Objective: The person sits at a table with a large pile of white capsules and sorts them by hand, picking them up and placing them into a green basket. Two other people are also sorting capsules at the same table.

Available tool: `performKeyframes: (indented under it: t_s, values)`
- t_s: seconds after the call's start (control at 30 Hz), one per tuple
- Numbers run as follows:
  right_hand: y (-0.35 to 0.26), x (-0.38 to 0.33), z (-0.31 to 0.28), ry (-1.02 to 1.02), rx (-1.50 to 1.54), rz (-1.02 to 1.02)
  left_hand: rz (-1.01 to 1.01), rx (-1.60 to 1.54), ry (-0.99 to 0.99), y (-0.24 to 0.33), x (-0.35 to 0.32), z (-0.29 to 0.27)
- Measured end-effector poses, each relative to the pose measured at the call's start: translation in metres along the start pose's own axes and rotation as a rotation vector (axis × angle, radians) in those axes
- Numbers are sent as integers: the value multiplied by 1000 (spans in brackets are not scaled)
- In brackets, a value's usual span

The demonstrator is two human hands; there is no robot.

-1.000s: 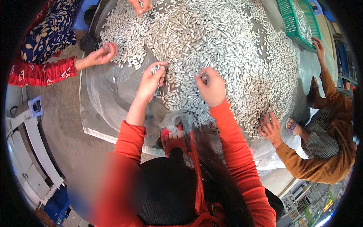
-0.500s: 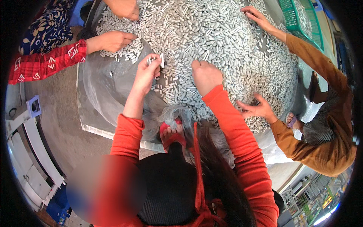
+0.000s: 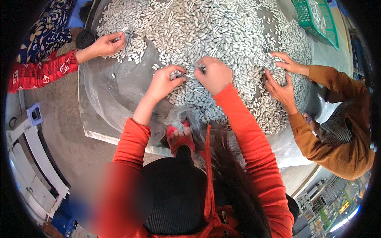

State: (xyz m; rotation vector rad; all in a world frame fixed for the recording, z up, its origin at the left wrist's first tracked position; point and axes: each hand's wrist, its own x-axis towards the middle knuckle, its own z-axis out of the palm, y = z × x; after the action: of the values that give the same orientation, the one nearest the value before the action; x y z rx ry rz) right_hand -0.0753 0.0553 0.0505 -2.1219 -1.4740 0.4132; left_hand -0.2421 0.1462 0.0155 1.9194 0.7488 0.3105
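A wide heap of small silver-grey, capsule-shaped pieces [image 3: 222, 35] lies spread on clear plastic sheeting in front of me. My left hand [image 3: 163, 83] is over the near edge of the heap, thumb and forefinger closed on a small silver-grey piece [image 3: 183, 74]. Just right of it, my right hand [image 3: 215, 75] is curled with its fingertips closed close to the left hand's. A grey bit shows at those fingers, but the palm hides what else they hold.
To the left, a co-worker's hand [image 3: 106, 44] in a red patterned sleeve picks at the heap. At the right, another person's two hands [image 3: 282, 90] gather pieces. A green basket [image 3: 322, 33] stands at the far right. Clear plastic sheeting [image 3: 103, 85] covers the near left.
My left hand has moved down and right, toward my right hand, which has turned slightly. The right co-worker's hands came together; one hand at the top left has left the view.
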Motion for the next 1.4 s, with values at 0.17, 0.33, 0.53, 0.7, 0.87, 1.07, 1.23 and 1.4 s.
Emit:
performKeyframes:
  t_s: [0.17, 0.33, 0.53, 0.7, 0.87, 1.07, 1.23, 1.4]
  values:
    - [15, -9, -40, -104, 1502, 565, 129, 399, 0, 0, -5, 14]
    - [23, -24, -57, -260, 1751, 354, 30, 472, 63, -3, -5, 10]
    - [19, -29, -51, -185, 1635, 452, 151, 709, 46, 3, 0, 13]
    - [10, -36, -28, -155, 315, -50, 110, 665, -54, 9, 6, 4]
    - [-5, -44, -4, -179, -284, -174, -252, -200, 85, -1, -7, 2]
    - [-2, -34, -8, -114, 17, -82, -429, -1296, -179, 13, -26, -17]
    - [26, -33, -36, -189, 1307, 487, -499, -790, -247, 30, -24, 2]
    - [33, -38, -40, -72, 1821, 670, 119, 167, -150, 25, -26, 38]
